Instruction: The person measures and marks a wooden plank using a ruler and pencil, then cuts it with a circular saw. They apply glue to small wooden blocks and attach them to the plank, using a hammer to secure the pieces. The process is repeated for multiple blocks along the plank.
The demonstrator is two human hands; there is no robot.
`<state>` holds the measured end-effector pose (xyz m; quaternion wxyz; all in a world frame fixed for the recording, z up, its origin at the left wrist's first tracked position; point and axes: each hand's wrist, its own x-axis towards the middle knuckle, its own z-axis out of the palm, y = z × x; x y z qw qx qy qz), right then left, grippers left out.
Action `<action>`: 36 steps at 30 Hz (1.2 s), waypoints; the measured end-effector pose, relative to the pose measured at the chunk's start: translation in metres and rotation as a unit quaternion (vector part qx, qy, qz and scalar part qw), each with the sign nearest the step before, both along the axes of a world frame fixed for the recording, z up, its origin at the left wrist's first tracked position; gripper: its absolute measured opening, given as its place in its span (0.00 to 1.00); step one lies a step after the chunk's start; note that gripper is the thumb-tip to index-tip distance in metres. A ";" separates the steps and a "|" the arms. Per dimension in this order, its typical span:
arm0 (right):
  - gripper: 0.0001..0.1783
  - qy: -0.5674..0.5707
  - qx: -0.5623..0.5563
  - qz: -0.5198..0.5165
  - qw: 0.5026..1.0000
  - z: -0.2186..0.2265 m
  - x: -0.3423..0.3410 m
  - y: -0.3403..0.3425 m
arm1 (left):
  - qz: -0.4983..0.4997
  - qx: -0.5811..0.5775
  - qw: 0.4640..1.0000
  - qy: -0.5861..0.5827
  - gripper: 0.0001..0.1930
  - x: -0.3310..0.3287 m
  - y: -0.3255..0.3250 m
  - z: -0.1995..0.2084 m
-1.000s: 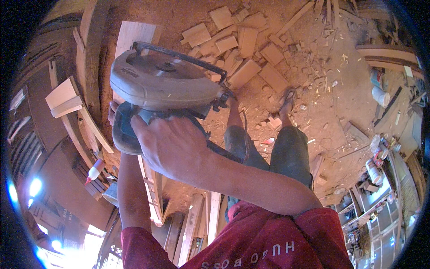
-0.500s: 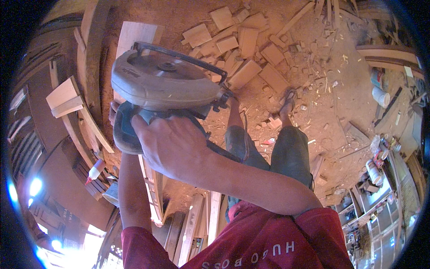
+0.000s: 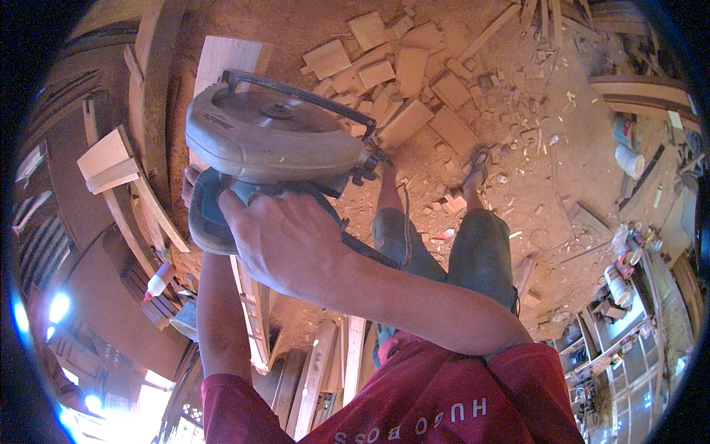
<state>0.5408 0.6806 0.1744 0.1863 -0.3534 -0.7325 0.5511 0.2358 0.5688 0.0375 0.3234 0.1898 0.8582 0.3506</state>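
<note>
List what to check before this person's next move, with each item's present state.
1. Right hand gripping the saw by its handle: ok.
2. Left hand well away from the blade: cannot tell, mostly hidden behind the saw.
3. Board firmly supported: cannot tell.
4. Cord apart from the blade: ok, as far as visible.
5. Floor free of wood scraps: not ok, many lie about.

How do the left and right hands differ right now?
The right hand is wrapped around the saw's handle, while the left hand is at the pale board's edge, its hold unclear. The right hand shows its back nearly whole; the left hand is mostly hidden by the saw, with only part showing. Both are bare.
</note>
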 end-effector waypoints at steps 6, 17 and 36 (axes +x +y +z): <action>0.18 -0.008 0.009 -0.007 1.000 0.001 -0.001 0.001 | 0.000 0.007 1.000 -0.008 0.20 0.001 0.002 0.000; 0.21 -0.011 0.010 -0.010 1.000 0.001 -0.004 0.001 | 0.000 0.021 1.000 -0.023 0.20 0.002 0.003 0.001; 0.20 -0.005 0.022 -0.014 1.000 0.000 -0.008 0.000 | 0.000 0.044 0.998 -0.047 0.19 0.007 0.005 0.004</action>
